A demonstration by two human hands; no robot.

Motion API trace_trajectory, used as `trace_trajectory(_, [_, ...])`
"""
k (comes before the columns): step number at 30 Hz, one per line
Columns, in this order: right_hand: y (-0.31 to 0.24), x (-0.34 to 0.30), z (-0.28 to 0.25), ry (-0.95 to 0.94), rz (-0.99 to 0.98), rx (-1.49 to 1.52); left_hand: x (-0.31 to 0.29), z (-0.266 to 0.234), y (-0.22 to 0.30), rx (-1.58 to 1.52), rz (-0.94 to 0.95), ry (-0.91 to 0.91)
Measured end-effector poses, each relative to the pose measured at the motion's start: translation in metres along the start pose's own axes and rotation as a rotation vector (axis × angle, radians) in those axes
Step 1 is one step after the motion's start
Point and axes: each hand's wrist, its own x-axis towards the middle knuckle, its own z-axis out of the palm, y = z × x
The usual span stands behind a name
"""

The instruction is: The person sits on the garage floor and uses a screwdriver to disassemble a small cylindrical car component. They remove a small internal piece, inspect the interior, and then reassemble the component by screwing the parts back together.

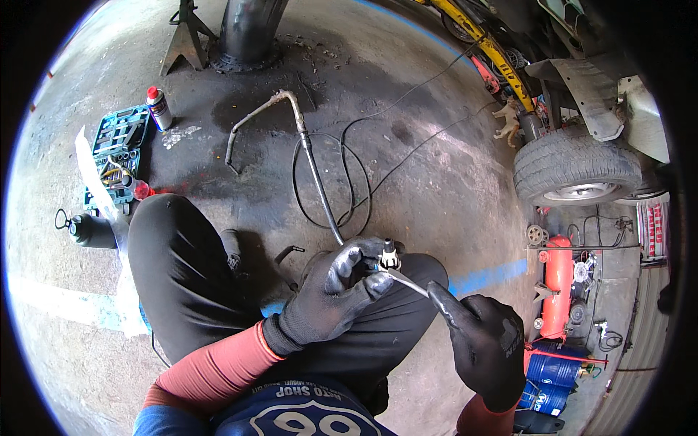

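My left hand (338, 291), in a black glove, closes round a small connector (390, 256) with a black tip and a pale, claw-like collar. A slim metal blade, like a flat screwdriver (408, 282), reaches from my gloved right hand (483, 338) to the connector's lower side. Its handle is hidden in my right fist. Just behind my left hand a long bent metal pipe (313, 163) runs away over the floor. Whether the connector sits on this pipe cannot be made out. Both hands are above my right thigh.
An open teal socket set (120, 138), a red-capped spray can (159, 109) and a dark flask (93, 231) lie at left. Black cable (297, 195) loops beside the pipe. At right are a vehicle wheel (578, 168), a red tank (557, 287) and blue drums (552, 374).
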Motion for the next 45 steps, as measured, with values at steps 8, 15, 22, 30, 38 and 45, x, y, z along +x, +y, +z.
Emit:
trace_trajectory(8, [-0.021, 0.007, -0.027, -0.051, 0.003, -0.228, 0.005, -0.001, -0.002, 0.017, 0.076, -0.01])
trace_trajectory(15, [-0.033, 0.013, -0.037, -0.071, -0.024, -0.379, 0.001, 0.002, 0.002, 0.086, 0.117, 0.015])
trace_trajectory(22, [-0.031, 0.008, -0.029, -0.1, 0.019, -0.315, 0.001, 0.004, 0.003, 0.039, 0.158, 0.056])
trace_trajectory(30, [-0.028, -0.001, 0.017, 0.081, 0.036, -0.073, 0.002, 0.001, 0.008, 0.013, 0.106, 0.072])
trace_trajectory(38, [-0.036, -0.001, 0.023, 0.07, 0.106, -0.042, 0.001, -0.002, 0.006, -0.019, 0.072, 0.067])
trace_trajectory(45, [-0.045, 0.004, 0.022, 0.08, 0.09, -0.009, -0.003, 0.005, -0.001, -0.132, 0.024, 0.055])
